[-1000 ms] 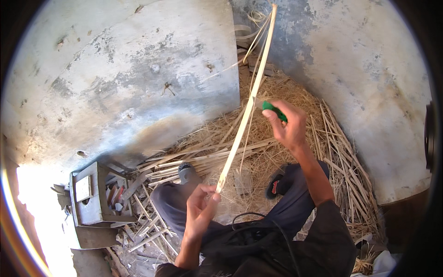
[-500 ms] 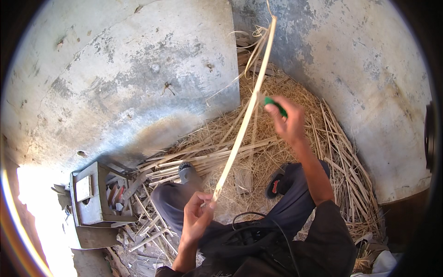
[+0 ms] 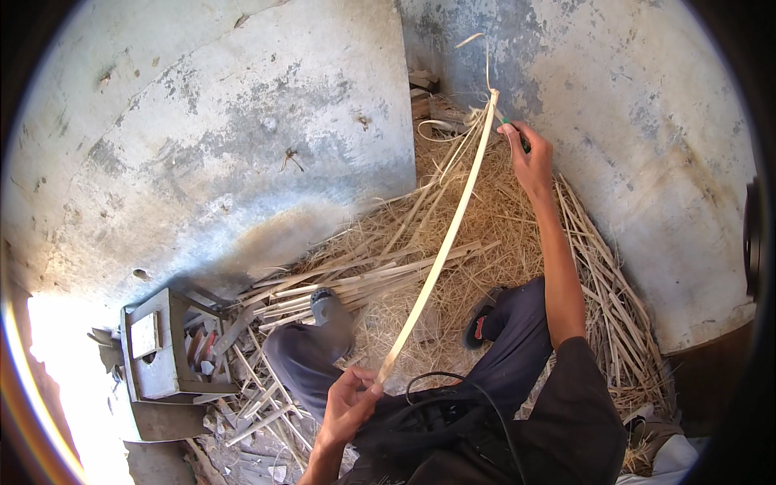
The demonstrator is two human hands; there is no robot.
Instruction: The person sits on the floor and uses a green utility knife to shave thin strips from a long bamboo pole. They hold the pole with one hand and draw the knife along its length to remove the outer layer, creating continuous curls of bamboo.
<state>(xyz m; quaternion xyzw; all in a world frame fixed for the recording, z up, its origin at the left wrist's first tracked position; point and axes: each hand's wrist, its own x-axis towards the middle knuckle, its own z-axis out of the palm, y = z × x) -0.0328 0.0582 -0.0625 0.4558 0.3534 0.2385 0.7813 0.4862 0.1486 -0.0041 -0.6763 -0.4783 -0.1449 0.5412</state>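
A long pale bamboo strip (image 3: 447,246) runs away from me, slanting up to the right. Its near end is pinched between the thumb and fingers of my left hand (image 3: 349,406). Out by the far end, my right hand (image 3: 533,160) grips a green-handled knife (image 3: 507,124), mostly covered by the fingers. The blade meets the strip near its tip, where thin curled shavings (image 3: 475,121) hang off.
Straw-like shavings (image 3: 485,214) cover the floor between my legs. Split strips lie in a pile (image 3: 602,299) along the right wall and in a bundle (image 3: 356,287) at left. A wooden box (image 3: 166,343) stands far left, below worn plaster walls (image 3: 242,145).
My right hand and the knife have slid away from me along the strip, from about its middle to near the far end. That end has dipped; the left hand keeps its pinch.
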